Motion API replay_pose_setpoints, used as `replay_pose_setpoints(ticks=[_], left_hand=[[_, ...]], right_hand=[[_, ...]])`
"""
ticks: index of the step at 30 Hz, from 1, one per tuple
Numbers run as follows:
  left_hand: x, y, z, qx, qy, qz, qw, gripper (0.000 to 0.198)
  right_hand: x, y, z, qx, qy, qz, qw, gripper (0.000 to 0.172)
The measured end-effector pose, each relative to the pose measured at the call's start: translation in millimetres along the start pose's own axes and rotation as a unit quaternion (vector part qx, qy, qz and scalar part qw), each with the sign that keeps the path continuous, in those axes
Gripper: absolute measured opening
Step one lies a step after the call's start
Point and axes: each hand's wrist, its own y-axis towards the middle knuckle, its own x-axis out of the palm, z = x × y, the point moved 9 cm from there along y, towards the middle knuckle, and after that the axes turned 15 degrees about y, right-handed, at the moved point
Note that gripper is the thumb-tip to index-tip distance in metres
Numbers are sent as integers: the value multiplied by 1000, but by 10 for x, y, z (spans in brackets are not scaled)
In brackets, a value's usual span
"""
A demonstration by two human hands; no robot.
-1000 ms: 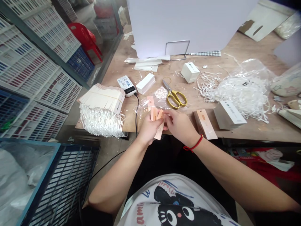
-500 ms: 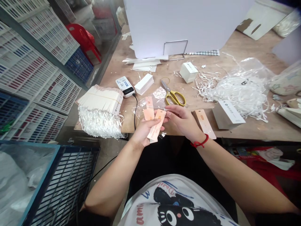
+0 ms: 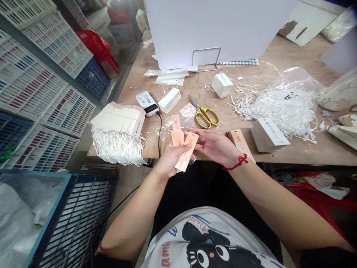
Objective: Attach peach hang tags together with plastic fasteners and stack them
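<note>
My left hand point(image 3: 170, 158) is closed on two peach paper tags point(image 3: 186, 152) held at the table's front edge, thumb pressed on top. My right hand point(image 3: 216, 146), with a red string at the wrist, touches the upper end of the longer tag, fingers partly curled; whether it pinches a thin white string I cannot tell. Just behind the hands lies a clear plastic bag point(image 3: 178, 122) with another peach tag inside. A stack of tags point(image 3: 240, 140) lies right of my right hand.
Yellow-handled scissors point(image 3: 205, 114), a white device with a black cable point(image 3: 146, 102), a big bundle of strung tags point(image 3: 118, 130), small white boxes point(image 3: 222, 85), a grey booklet point(image 3: 269, 134) and loose white strings point(image 3: 281, 104) lie on the wooden table point(image 3: 279, 56). Crates stand at left point(image 3: 41, 85).
The hands have drawn slightly apart and turned palm-up. The longer tag now lies flat and fully visible across my left fingers. The view has shifted a little.
</note>
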Motion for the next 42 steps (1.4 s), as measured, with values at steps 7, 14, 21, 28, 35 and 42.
replay_pose_setpoints(ticks=[7,14,21,28,35,42], left_hand=[[15,-18,-14,-2,19,-50,999,51],[-7,-60,-13,-41,23,-84,995,57],[-193,29,-49,-57,-5,25,998,44],[-301,32,-29,-69,1,75,995,32],[-173,43,-138,-53,-53,87,993,41],[164,-71,-99,-30,-25,76,996,48]], right_hand=[[-88,-16,13,59,16,26,998,15],[-36,-77,78,101,44,21,994,17],[-85,95,-61,-29,-45,72,996,14],[291,162,-215,-143,-338,-71,928,47],[658,-171,-17,-193,-638,-204,717,122],[687,-497,-26,-201,-690,-160,676,124]])
